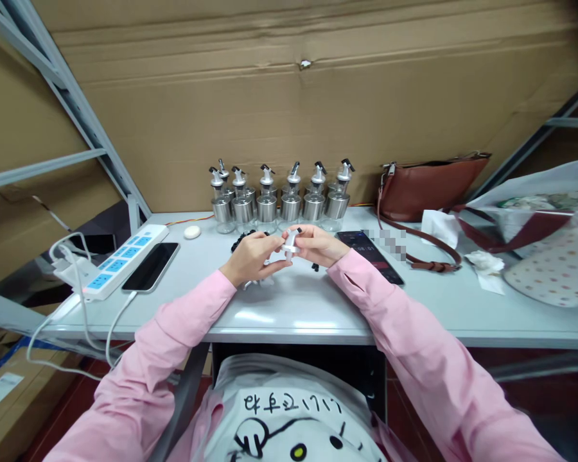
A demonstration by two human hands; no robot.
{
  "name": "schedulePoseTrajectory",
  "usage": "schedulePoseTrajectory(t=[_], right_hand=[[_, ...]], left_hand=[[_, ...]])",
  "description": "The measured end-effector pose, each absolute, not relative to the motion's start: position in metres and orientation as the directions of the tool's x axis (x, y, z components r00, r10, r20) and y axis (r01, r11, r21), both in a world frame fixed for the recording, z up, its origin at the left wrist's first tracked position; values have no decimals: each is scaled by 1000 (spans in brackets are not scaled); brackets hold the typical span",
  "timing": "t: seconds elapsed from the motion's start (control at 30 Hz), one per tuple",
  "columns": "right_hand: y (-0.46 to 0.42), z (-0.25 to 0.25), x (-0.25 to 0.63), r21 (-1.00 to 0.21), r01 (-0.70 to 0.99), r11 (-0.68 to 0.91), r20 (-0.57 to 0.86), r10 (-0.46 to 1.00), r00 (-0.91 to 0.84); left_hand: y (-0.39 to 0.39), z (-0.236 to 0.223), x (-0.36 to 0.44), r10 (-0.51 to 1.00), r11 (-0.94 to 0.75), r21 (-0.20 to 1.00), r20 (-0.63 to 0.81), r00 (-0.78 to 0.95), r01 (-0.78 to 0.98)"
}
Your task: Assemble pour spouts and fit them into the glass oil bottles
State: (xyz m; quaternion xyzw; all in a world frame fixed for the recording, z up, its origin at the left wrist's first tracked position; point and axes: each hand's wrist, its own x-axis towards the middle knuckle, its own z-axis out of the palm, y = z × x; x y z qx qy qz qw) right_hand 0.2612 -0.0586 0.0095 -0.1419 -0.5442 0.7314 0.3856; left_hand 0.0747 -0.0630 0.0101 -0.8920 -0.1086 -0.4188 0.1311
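Observation:
Between my two hands, above the table, is a silver-white bottle pourer spout (291,242) with a black tip. My left hand (256,255) pinches it from the left with thumb and fingers. From the other side, my right hand (318,245) has its fingers closed round the upper part. Small black pieces (239,241) lie in a pile behind my left hand, which partly hides them. A few pale small parts (257,283) show below that hand. One small black piece (315,267) rests under my right hand.
Several glass-and-steel bottles (291,208) with pourers stand at the back. On the left are a power strip (125,262), a phone (151,268) and a white disc (191,232). To the right lie another phone (372,258), a brown bag (428,188) and crumpled tissue (484,262).

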Motion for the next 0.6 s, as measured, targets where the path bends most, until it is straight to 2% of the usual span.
schedulePoseTrajectory(t=[0.2,0.27,0.33,0.4,0.5,0.6], right_hand=[[-59,12,262,-894,-436,-103,219,748,-627],[-58,13,265,-879,-465,-103,235,755,-612],[-58,15,268,-871,-481,-106,245,754,-609],[-57,16,270,-867,-488,-104,251,755,-606],[-57,17,271,-864,-493,-97,251,766,-592],[-58,19,271,-866,-489,-100,237,781,-578]], left_hand=[[-57,10,70,185,-931,-69,758,625,359],[-51,10,64,238,-902,-23,808,540,432],[-43,10,57,303,-840,55,873,381,540],[-34,11,50,391,-760,145,881,267,633],[-26,12,43,527,-675,179,796,297,716],[-23,14,41,666,-567,110,644,376,816]])
